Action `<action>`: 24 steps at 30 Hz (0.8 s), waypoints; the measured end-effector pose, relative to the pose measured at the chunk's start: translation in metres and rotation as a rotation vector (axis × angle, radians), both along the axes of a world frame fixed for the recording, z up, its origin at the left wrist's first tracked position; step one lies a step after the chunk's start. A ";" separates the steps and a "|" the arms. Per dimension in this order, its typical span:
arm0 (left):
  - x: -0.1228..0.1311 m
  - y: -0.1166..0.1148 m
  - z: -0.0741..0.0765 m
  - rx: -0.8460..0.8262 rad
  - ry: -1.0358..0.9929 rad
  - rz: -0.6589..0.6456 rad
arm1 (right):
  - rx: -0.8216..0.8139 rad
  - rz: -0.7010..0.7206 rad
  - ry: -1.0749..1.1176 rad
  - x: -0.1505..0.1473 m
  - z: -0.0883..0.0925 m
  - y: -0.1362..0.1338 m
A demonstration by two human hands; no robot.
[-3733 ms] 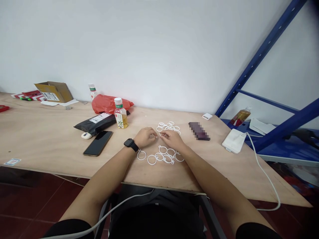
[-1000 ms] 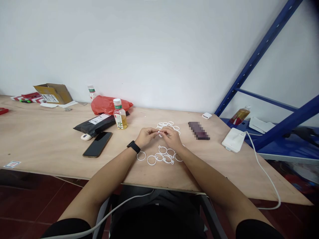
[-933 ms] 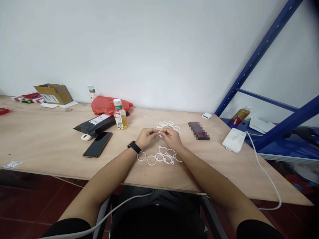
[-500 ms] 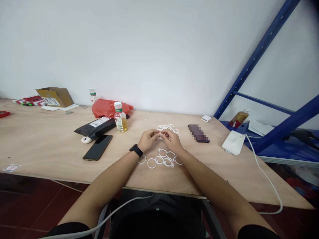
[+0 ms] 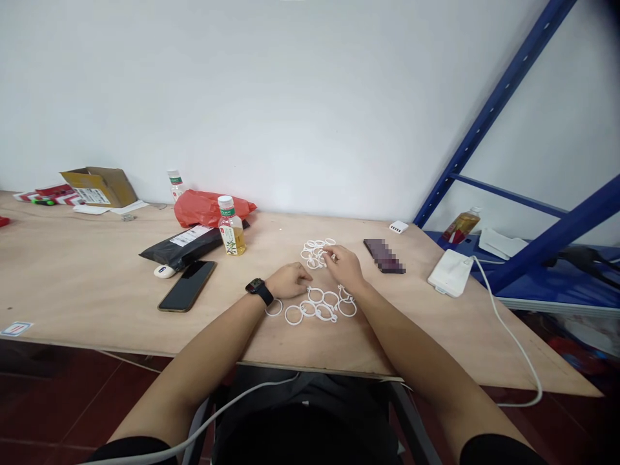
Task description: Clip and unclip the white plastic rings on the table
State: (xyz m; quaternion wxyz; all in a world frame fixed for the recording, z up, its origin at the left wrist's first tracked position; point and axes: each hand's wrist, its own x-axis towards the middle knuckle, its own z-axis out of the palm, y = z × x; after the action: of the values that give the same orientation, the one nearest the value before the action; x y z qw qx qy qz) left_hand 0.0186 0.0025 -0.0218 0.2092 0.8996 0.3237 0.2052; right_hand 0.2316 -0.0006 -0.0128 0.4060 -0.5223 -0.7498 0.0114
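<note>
Several white plastic rings (image 5: 316,252) lie in a loose pile at the middle of the plywood table (image 5: 97,284). A nearer row of linked white rings (image 5: 320,307) lies in front of me. My right hand (image 5: 345,266) reaches to the far pile, with its fingertips pinched on a ring at the pile's edge. My left hand (image 5: 289,284), with a black watch (image 5: 256,289) on the wrist, rests on the table beside the near row. Its fingers are curled, and what they hold, if anything, is hidden.
A black phone (image 5: 186,286), a white mouse-like object (image 5: 163,272), a black parcel bag (image 5: 181,243), a tea bottle (image 5: 231,227) and a red bag (image 5: 208,205) lie to the left. A dark flat object (image 5: 384,255), a white charger (image 5: 450,272) with its cable and blue shelving (image 5: 533,219) are to the right.
My hands were together above the table, working one ring. They have parted: the left dropped to the near row and the right reached forward to the far pile.
</note>
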 end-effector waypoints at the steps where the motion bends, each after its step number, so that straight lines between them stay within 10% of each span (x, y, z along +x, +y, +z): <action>1: 0.000 0.000 0.000 0.004 0.009 -0.018 | -0.028 0.042 0.006 0.000 0.001 -0.001; 7: 0.000 0.003 -0.001 0.022 -0.001 0.027 | -0.402 0.373 -0.167 -0.004 0.005 -0.013; 15: -0.003 0.002 0.002 0.006 0.008 0.011 | -0.449 0.314 -0.328 -0.016 0.005 -0.015; 24: 0.001 0.005 -0.002 -0.282 -0.474 0.024 | -0.378 0.349 0.355 -0.017 -0.008 -0.002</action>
State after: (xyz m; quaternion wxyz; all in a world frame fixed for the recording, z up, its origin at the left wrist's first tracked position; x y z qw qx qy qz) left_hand 0.0195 0.0073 -0.0236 0.3997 0.7846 0.3017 0.3655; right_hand 0.2150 -0.0027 -0.0210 0.4183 -0.4420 -0.7301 0.3111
